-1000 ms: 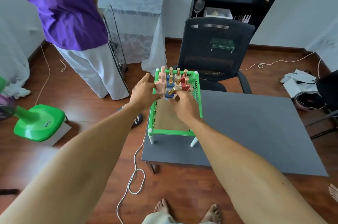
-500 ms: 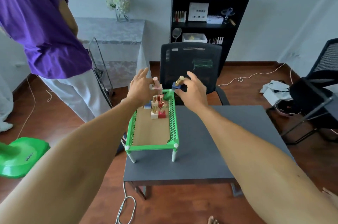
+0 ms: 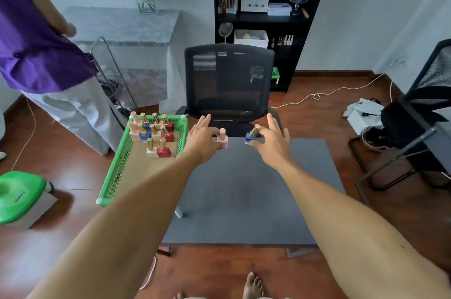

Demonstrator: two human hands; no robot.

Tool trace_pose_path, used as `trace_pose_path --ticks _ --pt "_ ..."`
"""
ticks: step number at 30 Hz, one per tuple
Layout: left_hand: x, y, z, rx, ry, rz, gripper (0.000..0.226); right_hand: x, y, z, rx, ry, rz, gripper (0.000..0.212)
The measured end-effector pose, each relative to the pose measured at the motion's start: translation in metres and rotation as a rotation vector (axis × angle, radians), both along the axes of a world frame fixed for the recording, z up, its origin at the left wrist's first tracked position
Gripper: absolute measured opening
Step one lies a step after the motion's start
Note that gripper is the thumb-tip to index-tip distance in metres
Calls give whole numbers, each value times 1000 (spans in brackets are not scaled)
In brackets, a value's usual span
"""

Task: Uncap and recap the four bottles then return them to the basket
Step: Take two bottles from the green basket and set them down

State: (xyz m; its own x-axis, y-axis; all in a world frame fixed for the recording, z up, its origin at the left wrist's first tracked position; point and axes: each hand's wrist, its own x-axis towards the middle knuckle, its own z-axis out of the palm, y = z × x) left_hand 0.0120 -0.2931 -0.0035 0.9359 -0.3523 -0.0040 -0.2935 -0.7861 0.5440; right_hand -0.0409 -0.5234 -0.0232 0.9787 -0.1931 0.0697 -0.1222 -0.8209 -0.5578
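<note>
My left hand (image 3: pixel 202 138) grips a pink bottle with a pink cap (image 3: pixel 222 138) over the far edge of the grey table (image 3: pixel 246 191). My right hand (image 3: pixel 271 142) grips a blue bottle with a gold cap (image 3: pixel 251 135), tilted, a little to the right of the pink one. Both bottles have their caps on. The green basket (image 3: pixel 114 171) stands at the table's left edge, with several pink, blue, red and cream gold-capped bottles (image 3: pixel 156 135) clustered at its far end.
A black mesh chair (image 3: pixel 228 83) stands right behind the table. A person in a purple shirt (image 3: pixel 36 37) stands at the left. Another black chair (image 3: pixel 419 115) is at the right. A white cable (image 3: pixel 148 276) lies on the wooden floor below the table.
Both hands lifted a bottle out of the basket and carried it right, over the table's far edge. The camera view shifted too.
</note>
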Motion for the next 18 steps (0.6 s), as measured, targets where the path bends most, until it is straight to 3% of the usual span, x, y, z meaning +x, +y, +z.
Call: trace_pose_path --ticks 18 --pt "-17 -29 -125 65 248 90 32 -7 -9 -112 69 304 61 18"
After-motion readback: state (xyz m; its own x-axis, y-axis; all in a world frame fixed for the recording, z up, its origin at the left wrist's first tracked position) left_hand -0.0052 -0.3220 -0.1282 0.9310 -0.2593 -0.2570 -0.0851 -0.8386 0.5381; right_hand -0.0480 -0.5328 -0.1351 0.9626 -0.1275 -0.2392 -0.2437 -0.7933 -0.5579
